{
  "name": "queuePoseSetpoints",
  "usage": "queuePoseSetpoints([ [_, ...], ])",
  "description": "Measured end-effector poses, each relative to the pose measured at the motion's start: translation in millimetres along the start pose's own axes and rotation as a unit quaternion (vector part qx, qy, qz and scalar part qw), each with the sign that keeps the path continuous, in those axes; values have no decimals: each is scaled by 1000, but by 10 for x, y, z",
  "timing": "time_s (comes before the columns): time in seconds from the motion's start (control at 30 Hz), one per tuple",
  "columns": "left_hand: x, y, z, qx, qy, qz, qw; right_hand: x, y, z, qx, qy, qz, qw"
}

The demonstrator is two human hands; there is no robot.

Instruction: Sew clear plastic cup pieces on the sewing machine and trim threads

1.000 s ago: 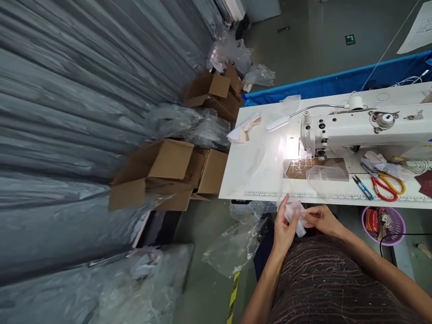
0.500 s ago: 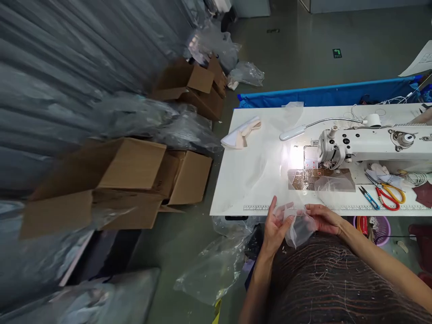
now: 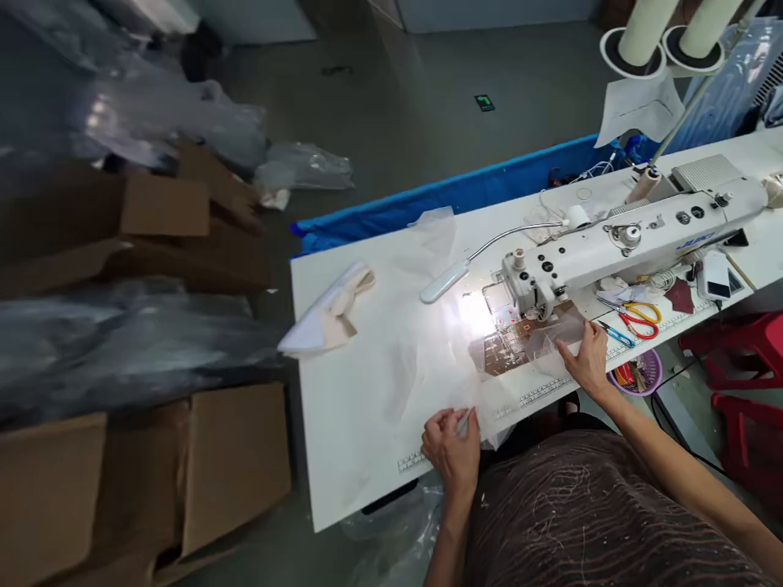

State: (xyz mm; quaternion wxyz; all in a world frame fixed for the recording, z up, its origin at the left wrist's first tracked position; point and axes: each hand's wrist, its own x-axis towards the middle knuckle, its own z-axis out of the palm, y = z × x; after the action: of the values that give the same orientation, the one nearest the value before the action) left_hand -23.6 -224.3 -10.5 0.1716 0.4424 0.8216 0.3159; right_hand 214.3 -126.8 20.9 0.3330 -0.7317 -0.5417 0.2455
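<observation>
Sheer white fabric (image 3: 498, 395) lies over the front edge of the white table, in front of the sewing machine (image 3: 587, 253). My left hand (image 3: 453, 448) pinches this fabric at the table's front edge, fingers closed. Further right, my right hand (image 3: 588, 359) has its thumb and fingers on a sheer piece (image 3: 559, 333) near the brown plate (image 3: 507, 346) by the needle area. More sheer fabric (image 3: 422, 350) spreads thinly over the table left of the machine. The lamp (image 3: 445, 282) lights the needle area.
Red and yellow scissors (image 3: 639, 319) and blue snips (image 3: 616, 334) lie right of my right hand. A folded white and beige piece (image 3: 333, 314) is at the table's left. Cardboard boxes (image 3: 236, 465) stand left; a purple basket (image 3: 649, 371) and red stools (image 3: 752, 350) are right.
The view has turned right. My hands, close together over the sheer fabric before, are now apart; the right one has moved onto the table towards the machine, and the fabric is lowered to the table edge.
</observation>
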Motion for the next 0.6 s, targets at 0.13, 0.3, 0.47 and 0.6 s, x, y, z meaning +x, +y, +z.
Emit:
queuePoseSetpoints([
  [0.13, 1, 57, -202, -11, -40, 34, 999, -10, 161, 85, 10, -39, 24, 999],
  [0.3, -149, 555, -470, -142, -136, -84, 977, -400, 305, -300, 146, -84, 42, 985],
  [0.47, -567, 1856, -181, -289, -349, -67, 889, -1337, 986, -1237, 194, -82, 195, 958],
  [0.6, -1232, 3351, 431, -363, -464, 40, 807, -1971, 1740, -2182, 133, 91, 383, 910],
])
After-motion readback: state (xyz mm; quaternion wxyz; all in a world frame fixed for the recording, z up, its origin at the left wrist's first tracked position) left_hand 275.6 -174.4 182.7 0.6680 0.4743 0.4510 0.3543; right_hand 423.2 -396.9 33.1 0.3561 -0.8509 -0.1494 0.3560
